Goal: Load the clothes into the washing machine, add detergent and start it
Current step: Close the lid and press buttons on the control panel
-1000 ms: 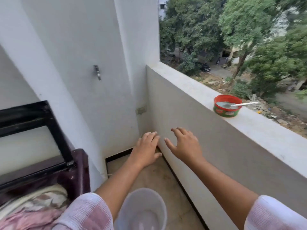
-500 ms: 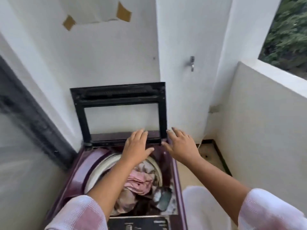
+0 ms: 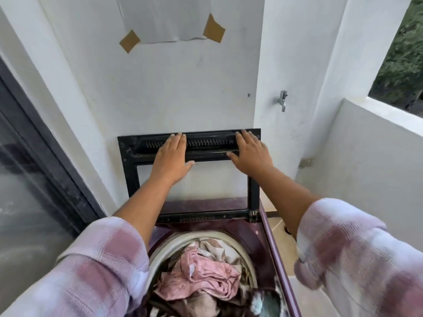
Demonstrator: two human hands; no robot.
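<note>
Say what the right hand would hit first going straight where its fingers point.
The right hand rests flat on the raised lid, fingertips at its top edge. Beyond that, probably the white wall behind, though depth is unclear.

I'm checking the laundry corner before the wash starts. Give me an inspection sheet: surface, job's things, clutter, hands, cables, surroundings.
Surface: purple washing machine, its drum open at the top.
Job's things: lid raised; clothes heaped in the drum, a pink one on top; no detergent seen.
Clutter: nothing seen.
Hands: left hand and right hand lie flat on the lid's top bar, holding nothing.
Cables: nothing seen.
Surroundings: tap to the right; taped paper above the lid; glass door at left; low balcony wall at right, trees beyond.
</note>
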